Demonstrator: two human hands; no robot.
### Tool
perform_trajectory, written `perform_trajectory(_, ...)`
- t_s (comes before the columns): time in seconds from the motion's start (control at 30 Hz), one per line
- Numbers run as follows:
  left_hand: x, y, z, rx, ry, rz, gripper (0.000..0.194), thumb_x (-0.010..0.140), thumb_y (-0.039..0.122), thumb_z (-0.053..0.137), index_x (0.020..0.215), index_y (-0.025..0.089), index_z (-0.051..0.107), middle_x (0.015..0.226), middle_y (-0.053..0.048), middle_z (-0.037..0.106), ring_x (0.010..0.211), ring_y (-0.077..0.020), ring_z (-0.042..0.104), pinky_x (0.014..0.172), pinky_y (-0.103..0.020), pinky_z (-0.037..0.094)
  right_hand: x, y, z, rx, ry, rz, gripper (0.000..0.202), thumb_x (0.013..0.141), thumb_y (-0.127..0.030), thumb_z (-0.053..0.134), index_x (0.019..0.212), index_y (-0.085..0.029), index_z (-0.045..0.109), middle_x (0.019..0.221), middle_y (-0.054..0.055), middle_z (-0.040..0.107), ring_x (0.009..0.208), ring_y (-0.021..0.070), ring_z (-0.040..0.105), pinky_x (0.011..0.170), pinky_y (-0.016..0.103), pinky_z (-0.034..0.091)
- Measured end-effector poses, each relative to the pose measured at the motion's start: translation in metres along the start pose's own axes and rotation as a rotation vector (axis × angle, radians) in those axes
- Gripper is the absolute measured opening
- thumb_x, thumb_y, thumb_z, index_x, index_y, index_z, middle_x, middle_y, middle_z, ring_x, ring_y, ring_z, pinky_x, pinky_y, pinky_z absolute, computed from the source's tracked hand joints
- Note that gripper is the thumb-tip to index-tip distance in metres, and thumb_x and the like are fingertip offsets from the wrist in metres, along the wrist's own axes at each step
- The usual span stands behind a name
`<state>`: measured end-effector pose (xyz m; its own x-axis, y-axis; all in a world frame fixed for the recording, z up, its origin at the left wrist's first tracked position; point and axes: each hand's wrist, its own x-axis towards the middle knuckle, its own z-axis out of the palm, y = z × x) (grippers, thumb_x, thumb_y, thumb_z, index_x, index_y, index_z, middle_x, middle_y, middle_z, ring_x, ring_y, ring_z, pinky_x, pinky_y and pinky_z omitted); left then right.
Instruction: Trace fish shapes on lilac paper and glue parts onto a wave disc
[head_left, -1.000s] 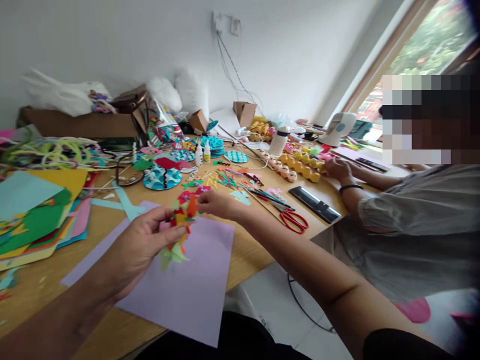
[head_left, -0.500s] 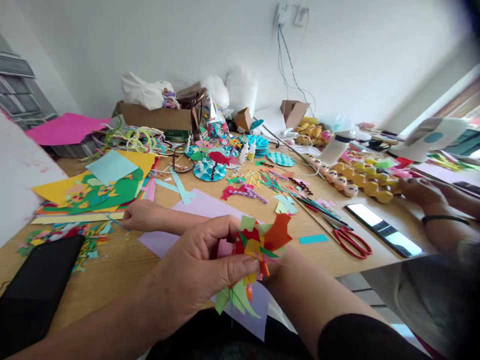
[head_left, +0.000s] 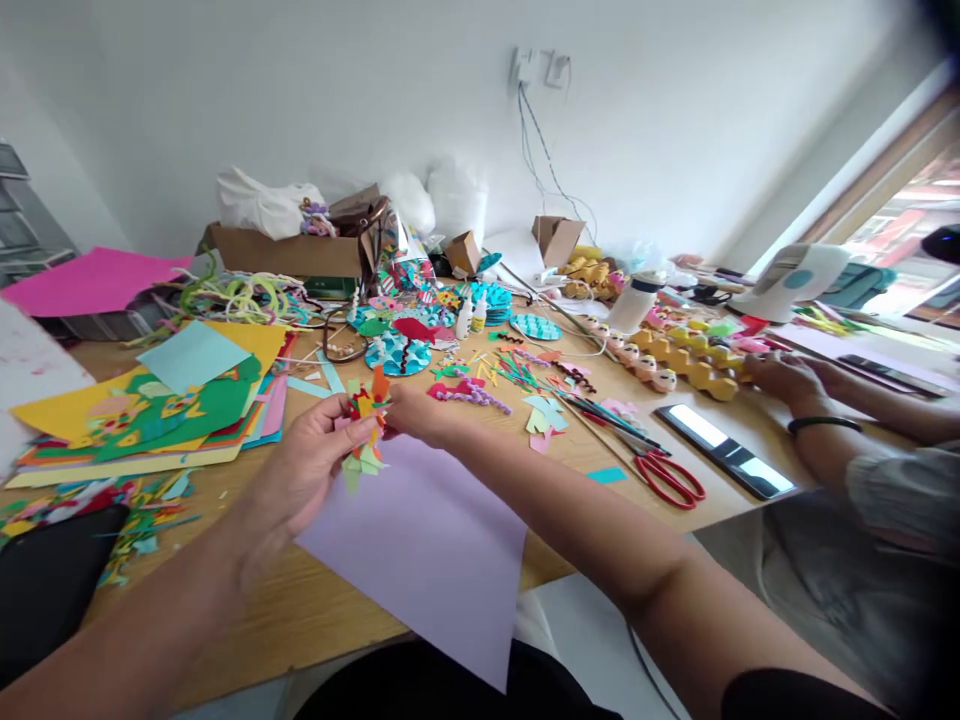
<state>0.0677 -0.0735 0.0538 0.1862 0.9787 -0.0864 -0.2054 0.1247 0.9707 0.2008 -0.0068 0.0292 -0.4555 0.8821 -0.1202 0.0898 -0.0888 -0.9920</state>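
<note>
My left hand [head_left: 319, 450] is closed around a bunch of cut paper pieces [head_left: 367, 455] in red, orange, yellow and light green, its thumb pressed on the front. Against the far right side of the bunch is my right hand [head_left: 416, 412], with its fingers curled and their tips hidden; what they pinch, if anything, cannot be made out. Below both hands a lilac paper sheet [head_left: 435, 540] lies on the table, its near corner hanging over the edge.
To the left are stacked coloured sheets [head_left: 217, 455], paper scraps [head_left: 161, 510] and a black phone [head_left: 52, 580]. Red-handled scissors [head_left: 667, 480] and another phone [head_left: 724, 450] lie right. A co-worker's hands [head_left: 795, 385] are beside yellow egg-carton strips [head_left: 697, 375]. Glue bottles [head_left: 465, 315] stand behind.
My right hand has come back from the paper stack on the left to the bunch. My left hand has carried the bunch forward and left, uncovering more of the lilac sheet. The view has shifted.
</note>
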Motion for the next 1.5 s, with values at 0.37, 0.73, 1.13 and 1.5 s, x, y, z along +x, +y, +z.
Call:
perform_trajectory(0.37, 0.040, -0.037, 0.067, 0.116, -0.178, -0.020, 0.052, 0.052, 0.036, 0.081, 0.096, 0.019, 0.061, 0.075, 0.001, 0.065, 0.065, -0.0121, 0.059, 0.057, -0.021, 0.044, -0.111, 0.011, -0.055, 0.271, 0.246, 0.027, 0.022, 0.065, -0.027, 0.074, 0.075, -0.017, 0.057, 0.069, -0.005, 0.058, 0.062, 0.0057, 0.057, 0.055, 0.016, 0.043)
perform_trajectory(0.73, 0.049, -0.066, 0.131, 0.065, -0.322, -0.013, 0.048, 0.048, 0.032, 0.082, 0.085, 0.018, 0.055, 0.062, 0.009, 0.052, 0.052, -0.0069, 0.047, 0.052, -0.019, 0.037, -0.148, 0.038, -0.099, 0.579, 0.419, 0.131, 0.026, 0.059, -0.027, 0.079, 0.064, -0.013, 0.057, 0.052, -0.004, 0.060, 0.049, 0.0054, 0.056, 0.053, 0.018, 0.043)
perform_trajectory(1.13, 0.050, -0.084, 0.174, 0.017, -0.453, -0.062, 0.045, 0.055, 0.040, 0.077, 0.087, 0.018, 0.054, 0.071, 0.004, 0.056, 0.062, -0.0099, 0.054, 0.058, -0.021, 0.043, -0.172, 0.041, -0.137, 0.089, 0.539, 0.016, 0.033, 0.057, -0.038, 0.074, 0.057, -0.015, 0.050, 0.048, -0.006, 0.051, 0.044, 0.0041, 0.045, 0.048, 0.018, 0.036)
perform_trajectory(1.5, 0.064, -0.080, 0.127, 0.462, -0.476, 0.090, 0.019, 0.071, 0.033, 0.060, 0.082, 0.018, 0.059, 0.079, -0.001, 0.061, 0.079, -0.0178, 0.057, 0.075, -0.032, 0.045, -0.189, 0.044, -0.213, -0.750, 0.443, 0.404, 0.013, 0.069, -0.022, 0.054, 0.057, -0.016, 0.054, 0.050, -0.003, 0.054, 0.049, 0.0084, 0.050, 0.051, 0.019, 0.038)
